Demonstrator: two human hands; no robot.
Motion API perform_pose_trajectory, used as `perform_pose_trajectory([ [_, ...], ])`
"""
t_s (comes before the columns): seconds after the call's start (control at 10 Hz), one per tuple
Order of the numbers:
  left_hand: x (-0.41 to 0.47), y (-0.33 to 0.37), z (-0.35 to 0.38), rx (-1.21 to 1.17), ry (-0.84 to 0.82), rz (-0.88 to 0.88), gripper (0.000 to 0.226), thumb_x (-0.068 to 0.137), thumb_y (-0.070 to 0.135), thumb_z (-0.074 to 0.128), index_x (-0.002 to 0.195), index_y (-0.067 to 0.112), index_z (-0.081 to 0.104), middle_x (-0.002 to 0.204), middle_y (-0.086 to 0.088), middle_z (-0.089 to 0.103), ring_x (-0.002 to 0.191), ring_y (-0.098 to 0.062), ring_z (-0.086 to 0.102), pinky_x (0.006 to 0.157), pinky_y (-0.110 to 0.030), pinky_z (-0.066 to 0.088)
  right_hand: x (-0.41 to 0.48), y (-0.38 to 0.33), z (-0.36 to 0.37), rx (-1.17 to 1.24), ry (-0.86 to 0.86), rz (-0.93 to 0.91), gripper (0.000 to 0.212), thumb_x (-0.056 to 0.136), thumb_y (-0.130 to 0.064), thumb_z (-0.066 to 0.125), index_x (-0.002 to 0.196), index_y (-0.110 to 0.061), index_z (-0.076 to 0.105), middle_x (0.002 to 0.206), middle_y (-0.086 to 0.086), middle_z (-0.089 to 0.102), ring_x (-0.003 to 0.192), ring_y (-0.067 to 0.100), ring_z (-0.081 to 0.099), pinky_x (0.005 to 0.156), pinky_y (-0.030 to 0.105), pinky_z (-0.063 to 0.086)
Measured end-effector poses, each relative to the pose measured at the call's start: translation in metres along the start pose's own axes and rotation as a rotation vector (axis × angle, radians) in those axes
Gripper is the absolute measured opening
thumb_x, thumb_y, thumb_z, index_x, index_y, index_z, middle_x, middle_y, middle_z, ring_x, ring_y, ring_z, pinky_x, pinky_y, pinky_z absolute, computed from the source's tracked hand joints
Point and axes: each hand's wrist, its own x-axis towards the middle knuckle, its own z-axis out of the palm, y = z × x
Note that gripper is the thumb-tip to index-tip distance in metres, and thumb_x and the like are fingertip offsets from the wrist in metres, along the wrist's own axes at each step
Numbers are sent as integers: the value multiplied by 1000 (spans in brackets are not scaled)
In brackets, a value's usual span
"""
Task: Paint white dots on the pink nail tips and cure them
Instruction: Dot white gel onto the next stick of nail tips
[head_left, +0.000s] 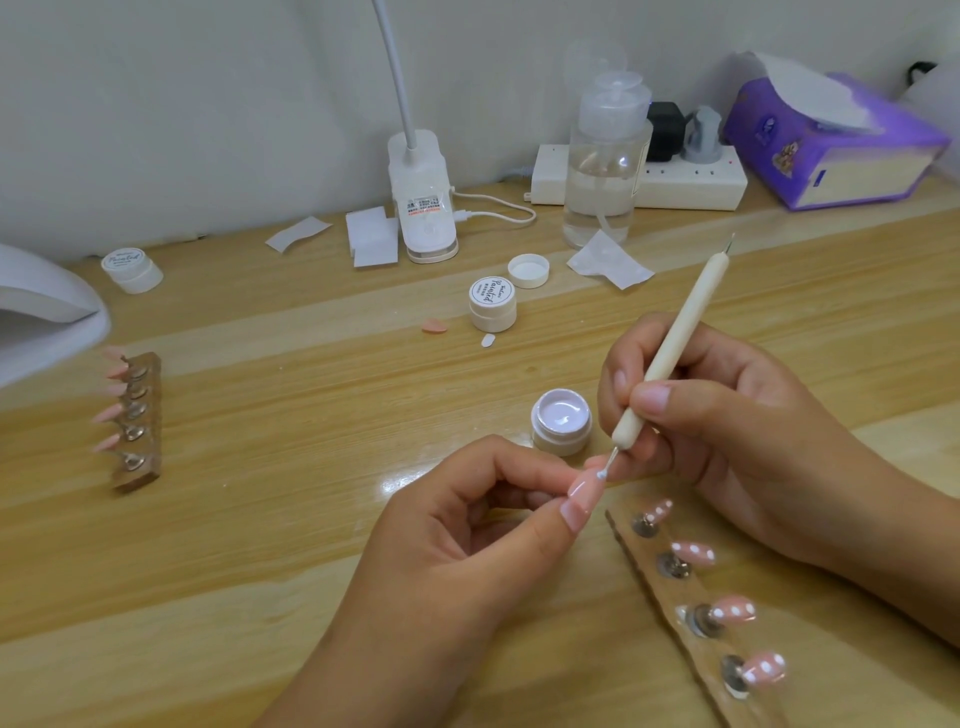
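Observation:
My left hand (467, 530) pinches a pink nail tip (587, 491) between thumb and fingers. My right hand (727, 426) grips a cream dotting tool (670, 353) like a pen; its metal point touches the far end of the held tip, where a white dot sits. An open jar of white gel (562, 422) stands just behind the tip. A wooden holder strip (675, 597) at the lower right carries several pink tips with white dots. A second holder (139, 421) at the left carries plain pink tips. The white curing lamp (47, 312) sits at the far left edge.
A closed gel jar (492, 304), a loose lid (528, 270), a stray pink tip (434, 326) and paper wipes lie mid-table. Behind stand a clip lamp base (423, 208), a clear pump bottle (605, 166), a power strip (691, 179), a purple tissue box (831, 140) and another jar (130, 267).

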Motion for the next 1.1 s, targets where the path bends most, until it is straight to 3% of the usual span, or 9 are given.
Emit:
perform_pose_trajectory([
  [0.7, 0, 0, 0, 12, 1, -8, 22, 64, 39, 76, 77, 22, 74, 88, -17, 67, 73, -16, 55, 65, -21, 45, 0, -1, 1, 13, 15, 9, 2, 70, -18, 65, 71, -18, 67, 63, 1, 56, 55, 6, 55, 58, 24, 56],
  [0.9, 0, 0, 0, 15, 5, -21, 22, 64, 40, 76, 77, 23, 74, 88, -14, 69, 73, -10, 59, 66, -19, 47, 2, -2, -2, 65, -11, -5, 4, 74, -17, 61, 75, -17, 65, 64, -1, 58, 57, 7, 54, 59, 27, 57],
  [1.1, -1, 1, 0, 14, 3, -33, 23, 65, 43, 74, 80, 26, 75, 84, -4, 73, 73, -6, 61, 67, -20, 50, 5, -2, -5, -67, 167, -138, 6, 79, -18, 64, 80, -21, 69, 69, -5, 61, 65, 7, 57, 69, 24, 54],
])
